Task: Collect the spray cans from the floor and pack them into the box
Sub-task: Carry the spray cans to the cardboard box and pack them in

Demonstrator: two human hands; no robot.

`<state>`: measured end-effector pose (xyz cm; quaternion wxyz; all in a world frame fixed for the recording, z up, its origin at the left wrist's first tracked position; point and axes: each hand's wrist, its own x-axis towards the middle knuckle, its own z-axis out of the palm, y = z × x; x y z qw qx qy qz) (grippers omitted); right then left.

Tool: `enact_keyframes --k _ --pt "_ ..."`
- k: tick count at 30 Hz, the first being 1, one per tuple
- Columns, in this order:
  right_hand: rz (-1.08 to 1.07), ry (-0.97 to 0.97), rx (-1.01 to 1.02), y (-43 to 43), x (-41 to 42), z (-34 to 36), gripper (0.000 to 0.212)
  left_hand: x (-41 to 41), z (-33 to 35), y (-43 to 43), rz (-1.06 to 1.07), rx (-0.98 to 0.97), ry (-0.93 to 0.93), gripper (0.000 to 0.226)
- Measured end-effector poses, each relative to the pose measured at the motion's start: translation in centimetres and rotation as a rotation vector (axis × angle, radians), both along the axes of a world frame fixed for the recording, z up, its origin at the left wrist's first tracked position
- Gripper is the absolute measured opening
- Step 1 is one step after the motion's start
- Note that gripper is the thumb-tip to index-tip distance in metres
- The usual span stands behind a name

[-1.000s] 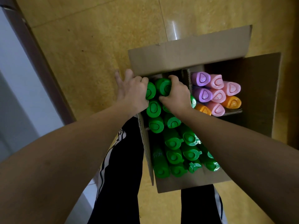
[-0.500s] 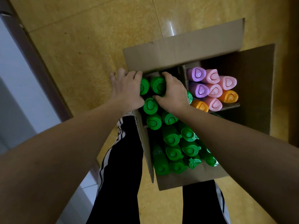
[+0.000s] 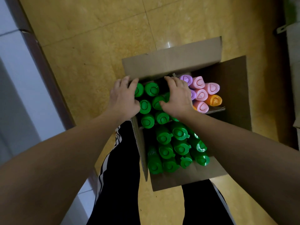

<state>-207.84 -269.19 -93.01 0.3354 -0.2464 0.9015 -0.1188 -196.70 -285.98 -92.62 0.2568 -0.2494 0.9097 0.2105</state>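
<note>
An open cardboard box [image 3: 172, 62] stands on the floor between my legs. Several green spray cans [image 3: 164, 137] stand upright in its left and near parts. Pink, purple and orange spray cans [image 3: 201, 95] fill the far right compartment. My left hand [image 3: 123, 99] is at the box's far left corner, with its fingers curled against the outermost green can [image 3: 139, 90]. My right hand [image 3: 177, 98] lies cupped over a green can next to the purple ones. Its thumb presses on a green cap [image 3: 158, 102]. Two green caps show between my hands.
The floor is yellow-brown tile [image 3: 97, 46]. A dark baseboard and a pale wall [image 3: 19, 70] run along the left. The box's right flap [image 3: 235, 88] lies open and dark. Grey objects [image 3: 293, 46] stand at the right edge. My black trousers [image 3: 120, 184] flank the box.
My right hand has slid right, away from the far green cap it gripped, and now covers a can beside the purple ones. My left hand stays at the left corner.
</note>
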Motion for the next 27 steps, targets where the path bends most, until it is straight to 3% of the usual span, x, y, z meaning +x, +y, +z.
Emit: enact_keyframes --k 6,12,18,27 --pt "0.069 0.079 -0.063 0.8 -1.5 5.3 0.081 -1.3 4.5 2.3 0.008 -0.042 0.051 0.078" --pt "0.128 0.155 -0.119 2.7 -3.0 14.2 0.087 -2.7 13.9 5.0 0.092 -0.098 0.137 0.077" --pt "0.231 0.235 -0.188 6.5 -2.3 27.9 0.087 -0.8 29.1 9.7 0.244 -0.191 0.273 0.080" --pt "0.425 0.524 -0.378 8.3 3.2 53.6 0.081 6.3 55.7 14.8 0.355 -0.386 0.512 0.077"
